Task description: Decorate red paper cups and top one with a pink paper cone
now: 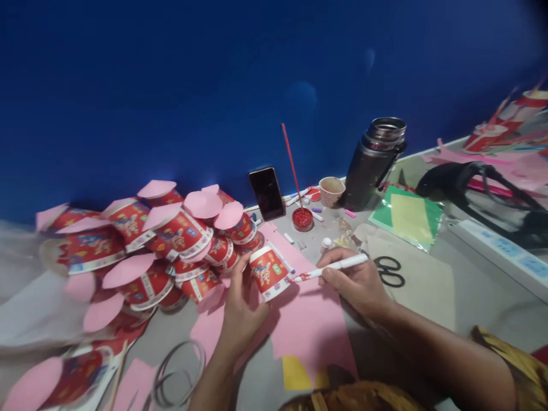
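Observation:
My left hand (pixel 246 305) holds a red paper cup (pixel 268 271) with a white band, tilted, its fingers round the left side and underneath. A white marker (pixel 340 266) is pinched in my right hand (pixel 351 282), its red-stained tip at the cup's lower right edge. Pink paper (pixel 310 319) lies beneath both hands. Left of the cup is a heap of red cups (pixel 180 231), many with pink paper discs attached.
Behind stand a phone (pixel 268 194), a dish of red material (pixel 302 219) with a red stick, a small paper cup (pixel 331 191) and a dark flask (pixel 371 165). Scissors (pixel 389 271), a green packet (pixel 405 217) and a power strip (pixel 500 251) lie right. Wire rings (pixel 177 374) lie front left.

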### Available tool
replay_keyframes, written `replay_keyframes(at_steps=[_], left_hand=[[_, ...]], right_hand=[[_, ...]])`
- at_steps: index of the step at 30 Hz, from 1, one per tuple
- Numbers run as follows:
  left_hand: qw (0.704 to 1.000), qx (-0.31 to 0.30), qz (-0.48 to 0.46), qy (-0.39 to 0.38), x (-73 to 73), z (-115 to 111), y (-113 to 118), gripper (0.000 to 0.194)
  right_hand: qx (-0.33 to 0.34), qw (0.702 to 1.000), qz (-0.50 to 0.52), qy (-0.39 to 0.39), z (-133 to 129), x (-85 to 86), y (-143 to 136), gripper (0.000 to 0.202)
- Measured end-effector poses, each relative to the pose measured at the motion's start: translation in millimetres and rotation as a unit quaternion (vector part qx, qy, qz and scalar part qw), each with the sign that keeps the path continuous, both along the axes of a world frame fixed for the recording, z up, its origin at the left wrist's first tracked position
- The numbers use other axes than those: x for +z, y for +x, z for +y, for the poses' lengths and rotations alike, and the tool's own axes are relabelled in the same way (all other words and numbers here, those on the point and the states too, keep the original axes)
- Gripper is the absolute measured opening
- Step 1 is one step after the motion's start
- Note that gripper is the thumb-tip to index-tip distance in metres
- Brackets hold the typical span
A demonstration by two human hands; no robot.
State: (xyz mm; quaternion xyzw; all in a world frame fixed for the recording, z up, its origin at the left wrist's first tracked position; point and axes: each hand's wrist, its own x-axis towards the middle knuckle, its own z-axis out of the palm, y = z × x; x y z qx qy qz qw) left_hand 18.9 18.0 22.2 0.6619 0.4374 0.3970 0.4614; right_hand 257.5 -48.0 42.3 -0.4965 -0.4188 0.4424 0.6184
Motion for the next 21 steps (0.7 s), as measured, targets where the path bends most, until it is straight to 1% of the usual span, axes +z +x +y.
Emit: replay_keyframes(at_steps=[3, 8, 15, 21], left_hand=[[1.0, -0.005, 0.001, 0.01, 3.2, -1.8, 1.0, 0.086], [0.999, -0.02, -0.028, 0.004, 5.3, -3.7, 2.2, 0.085], [0.999, -0.027, -0.041, -0.017, 4.9, -3.5, 2.0, 0.084], [0.999, -0.02, -0.026, 0.007, 7.0, -4.1, 3.2, 0.084]], right_hand=[[0.008, 0.999, -0.037, 0.008, -3.1, 0.7, -3.5, 0.017], [0.002, 0.998, -0.058, 0.015, -1.8, 3.9, -5.4, 0.018], [0.012, 0.998, -0.055, 0.015, -1.5, 6.8, -7.6, 0.012], [0.014, 0.999, -0.052, 0.01, -0.6, 8.6, -6.4, 0.011]])
